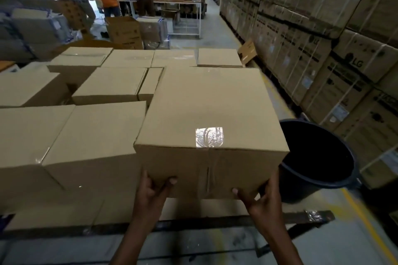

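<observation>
Cardboard box (211, 114), square, matte, tape-sealed; fingers of left hand (153, 191) and right hand (260, 198) clasp its lower corners

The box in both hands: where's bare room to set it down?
Bare floor lies between pallet edge and person, and in the aisle beside the carton wall. Stacked boxes crowd left of the held box; a bucket blocks its right.

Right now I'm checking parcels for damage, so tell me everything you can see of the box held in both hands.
The box is plain brown cardboard, roughly cubic and closed, sealed with clear tape that glints on top and runs down the creased near face. It is upright, just right of the stacked cartons. The left hand and right hand grip its lower near corners, thumbs on the near face.
</observation>
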`<state>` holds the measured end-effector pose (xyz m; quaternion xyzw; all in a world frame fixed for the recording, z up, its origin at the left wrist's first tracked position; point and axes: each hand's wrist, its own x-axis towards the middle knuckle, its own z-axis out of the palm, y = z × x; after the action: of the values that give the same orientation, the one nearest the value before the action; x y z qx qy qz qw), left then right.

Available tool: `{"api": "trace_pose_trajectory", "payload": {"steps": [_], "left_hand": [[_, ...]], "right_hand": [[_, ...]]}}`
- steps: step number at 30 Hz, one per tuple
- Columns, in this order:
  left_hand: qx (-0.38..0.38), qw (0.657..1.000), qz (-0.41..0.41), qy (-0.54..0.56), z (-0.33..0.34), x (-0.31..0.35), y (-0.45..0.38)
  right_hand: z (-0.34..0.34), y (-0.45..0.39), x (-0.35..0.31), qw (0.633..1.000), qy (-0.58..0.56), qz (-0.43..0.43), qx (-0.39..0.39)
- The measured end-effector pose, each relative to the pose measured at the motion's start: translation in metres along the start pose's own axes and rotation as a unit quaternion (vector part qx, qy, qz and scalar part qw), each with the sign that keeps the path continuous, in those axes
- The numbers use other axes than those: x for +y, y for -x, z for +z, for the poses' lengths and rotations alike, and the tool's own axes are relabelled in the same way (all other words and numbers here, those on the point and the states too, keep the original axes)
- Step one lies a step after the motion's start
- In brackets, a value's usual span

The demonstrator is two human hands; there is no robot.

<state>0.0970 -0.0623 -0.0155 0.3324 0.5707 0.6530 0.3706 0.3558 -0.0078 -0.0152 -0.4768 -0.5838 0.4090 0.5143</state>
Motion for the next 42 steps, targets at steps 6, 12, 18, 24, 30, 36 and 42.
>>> {"api": "trace_pose_trajectory", "payload": {"steps": [6,12,18,24,30,36,42], "left_hand": [[0.031,0.997,-0.04,-0.055,-0.004,-0.043,0.053],[0.034,0.99,-0.089,-0.102,0.002,-0.082,0.074],[-0.006,0.989,-0.105,-0.108,0.007,-0.091,0.06],[-0.064,0.989,-0.049,-0.125,-0.026,-0.074,0.034],[0.042,0.99,0.028,-0.129,-0.01,0.016,-0.011],[-0.069,0.948,-0.163,-0.264,0.031,0.044,-0.078],[-0.089,0.958,-0.16,-0.223,0.042,0.028,-0.087]], "right_hand": [[-0.021,0.034,0.023,0.997,0.019,0.029,-0.064],[-0.021,0.047,0.071,0.989,0.051,0.107,-0.085],[-0.011,0.033,0.1,0.985,0.061,0.122,-0.104],[-0.036,0.023,0.067,0.991,0.033,0.104,-0.076],[-0.048,-0.024,-0.003,0.998,-0.045,0.05,-0.001],[-0.009,-0.127,-0.014,0.962,0.1,0.237,-0.09],[0.005,-0.138,-0.002,0.945,0.108,0.282,-0.127]]}}
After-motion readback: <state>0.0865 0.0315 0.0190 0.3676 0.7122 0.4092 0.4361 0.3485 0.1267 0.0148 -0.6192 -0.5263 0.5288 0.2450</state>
